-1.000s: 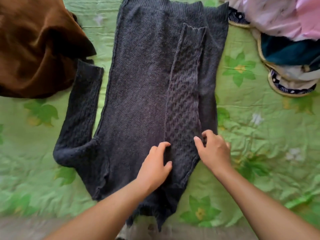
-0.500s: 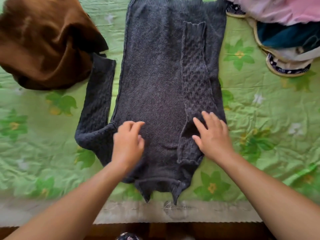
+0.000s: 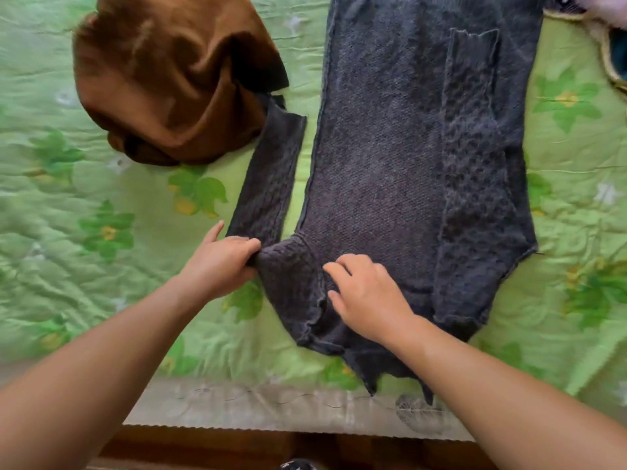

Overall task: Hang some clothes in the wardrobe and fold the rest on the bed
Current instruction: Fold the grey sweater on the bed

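A dark grey knitted sweater (image 3: 390,157) lies flat on the green flowered bedspread (image 3: 101,232), its neck end toward me. Its right sleeve (image 3: 475,147) is folded over the body. The left sleeve (image 3: 271,178) sticks out along the left side, bent back at the shoulder. My left hand (image 3: 220,262) pinches the bend of that left sleeve. My right hand (image 3: 366,293) rests flat on the sweater near the left shoulder, fingers spread.
A crumpled brown garment (image 3: 169,79) lies at the upper left, touching the sleeve's cuff. A pile of other clothes (image 3: 610,45) sits at the upper right edge. The bed's near edge (image 3: 271,408) runs across the bottom, with brown floor below.
Both hands have moved left across the sweater: the left hand went from the body to grip the left sleeve's bend, the right from the folded right sleeve to the left shoulder.
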